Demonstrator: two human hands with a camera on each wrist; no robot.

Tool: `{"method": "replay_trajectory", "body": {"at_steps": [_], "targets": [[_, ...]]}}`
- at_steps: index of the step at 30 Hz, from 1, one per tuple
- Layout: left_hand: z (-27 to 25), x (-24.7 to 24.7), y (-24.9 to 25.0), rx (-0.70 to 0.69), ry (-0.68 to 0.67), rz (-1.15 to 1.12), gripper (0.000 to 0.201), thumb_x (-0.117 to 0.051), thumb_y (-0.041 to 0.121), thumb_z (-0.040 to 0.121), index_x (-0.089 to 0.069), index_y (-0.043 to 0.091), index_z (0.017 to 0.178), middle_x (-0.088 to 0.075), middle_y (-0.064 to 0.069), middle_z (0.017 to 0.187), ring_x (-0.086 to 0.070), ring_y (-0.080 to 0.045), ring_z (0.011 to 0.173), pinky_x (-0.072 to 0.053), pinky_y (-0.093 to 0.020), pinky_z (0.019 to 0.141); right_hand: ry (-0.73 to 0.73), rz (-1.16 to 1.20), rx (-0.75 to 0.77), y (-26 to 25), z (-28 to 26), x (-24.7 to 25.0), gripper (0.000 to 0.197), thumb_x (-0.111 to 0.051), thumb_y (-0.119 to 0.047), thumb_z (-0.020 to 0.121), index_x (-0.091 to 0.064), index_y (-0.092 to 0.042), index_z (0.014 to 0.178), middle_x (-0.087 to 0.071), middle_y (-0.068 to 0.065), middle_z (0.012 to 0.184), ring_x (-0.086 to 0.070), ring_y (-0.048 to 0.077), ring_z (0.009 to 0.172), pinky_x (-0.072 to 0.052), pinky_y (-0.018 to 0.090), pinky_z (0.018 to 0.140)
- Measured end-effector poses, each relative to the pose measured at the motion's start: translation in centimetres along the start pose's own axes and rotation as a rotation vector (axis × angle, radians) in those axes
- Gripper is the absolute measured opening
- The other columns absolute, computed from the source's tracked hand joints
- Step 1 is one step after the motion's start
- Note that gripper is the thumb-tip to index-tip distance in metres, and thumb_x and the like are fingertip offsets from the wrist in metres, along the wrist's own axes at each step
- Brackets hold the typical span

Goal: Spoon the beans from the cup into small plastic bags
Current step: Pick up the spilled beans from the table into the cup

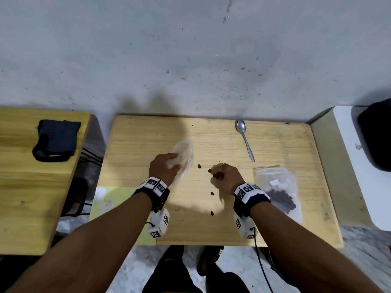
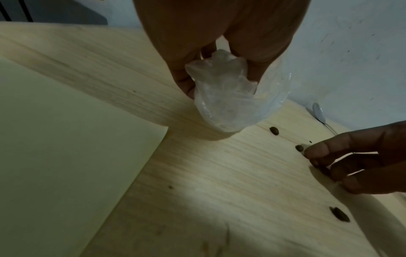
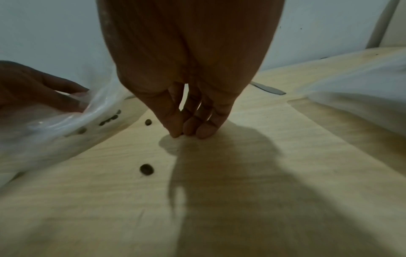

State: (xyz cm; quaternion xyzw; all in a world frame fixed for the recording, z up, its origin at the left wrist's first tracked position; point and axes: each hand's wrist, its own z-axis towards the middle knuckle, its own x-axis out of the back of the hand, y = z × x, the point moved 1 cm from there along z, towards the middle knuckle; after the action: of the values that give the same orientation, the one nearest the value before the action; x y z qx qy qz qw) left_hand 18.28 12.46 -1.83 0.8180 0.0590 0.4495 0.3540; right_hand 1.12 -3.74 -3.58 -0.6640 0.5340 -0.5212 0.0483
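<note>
Beans lie in two places: a dark heap inside the filled bag (image 1: pixel 277 191) flat at the table's right side, and several loose beans (image 1: pixel 199 166) scattered on the bare wooden table (image 1: pixel 148 132) between the hands. No cup shows in any view.

Left hand (image 1: pixel 164 169) grips a clear empty bag (image 1: pixel 184 157), fingers curled round its bunched upper part, the lower end resting on the wood. Judged: held up and near the strays so they can be dropped straight in.

Right hand (image 1: pixel 224 176) is down at the table, thumb and fingertips (image 3: pixel 175 132) drawn together in a pinch at the surface, just beside a bean. Whether a bean is actually between them cannot be told; the head view hints at something dark there.

Spoon (image 1: pixel 245 140) lies apart toward the back edge, untouched. Likely set aside because single beans are easier to pick up by finger.

Dark pouch (image 1: pixel 56 140) sits on the neighbouring table at left.
</note>
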Motion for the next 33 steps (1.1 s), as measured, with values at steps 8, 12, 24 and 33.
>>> {"method": "replay_trajectory", "body": {"at_steps": [8, 12, 24, 33], "targets": [[-2.9, -0.9, -0.3, 0.015, 0.021, -0.027, 0.037, -0.075, 0.028, 0.078, -0.068, 0.024, 0.114, -0.064, -0.008, 0.118, -0.060, -0.027, 0.110, -0.046, -0.033, 0.097, -0.021, 0.201, -0.003, 1.0, -4.1, -0.7, 0.016, -0.064, -0.001, 0.078, -0.076, -0.012, 0.081, -0.074, -0.005, 0.096, -0.069, 0.010, 0.091, -0.052, 0.016, 0.084], [-4.0, -1.3, -0.4, 0.032, 0.040, -0.050, 0.037, -0.075, 0.027, 0.078, -0.068, 0.024, 0.114, -0.064, -0.007, 0.119, -0.060, -0.027, 0.110, -0.046, -0.032, 0.096, -0.458, 0.215, -0.138, 0.3, -6.3, -1.2, 0.021, -0.058, 0.009, 0.074, -0.075, 0.000, 0.084, -0.071, -0.007, 0.063, -0.065, 0.006, 0.057, -0.059, 0.034, 0.070], [-4.7, -2.0, -0.9, 0.077, 0.095, -0.122, 0.037, -0.077, 0.025, 0.076, -0.069, 0.024, 0.112, -0.065, -0.005, 0.117, -0.061, -0.023, 0.109, -0.044, -0.024, 0.088, -0.235, 0.278, -0.048, 1.1, -5.4, -3.1, 0.037, -0.059, 0.017, 0.071, -0.070, -0.017, 0.080, -0.067, 0.004, 0.102, -0.064, 0.020, 0.078, -0.047, 0.019, 0.054], [-4.2, -1.6, -1.4, 0.074, 0.110, -0.136, 0.036, -0.078, 0.025, 0.075, -0.070, 0.024, 0.109, -0.066, -0.005, 0.114, -0.062, -0.023, 0.107, -0.046, -0.026, 0.090, -0.068, 0.275, -0.066, 1.0, -5.2, -3.4, 0.034, -0.081, 0.000, 0.064, -0.055, -0.021, 0.073, -0.062, 0.000, 0.076, -0.066, 0.010, 0.064, -0.058, 0.035, 0.074]]}}
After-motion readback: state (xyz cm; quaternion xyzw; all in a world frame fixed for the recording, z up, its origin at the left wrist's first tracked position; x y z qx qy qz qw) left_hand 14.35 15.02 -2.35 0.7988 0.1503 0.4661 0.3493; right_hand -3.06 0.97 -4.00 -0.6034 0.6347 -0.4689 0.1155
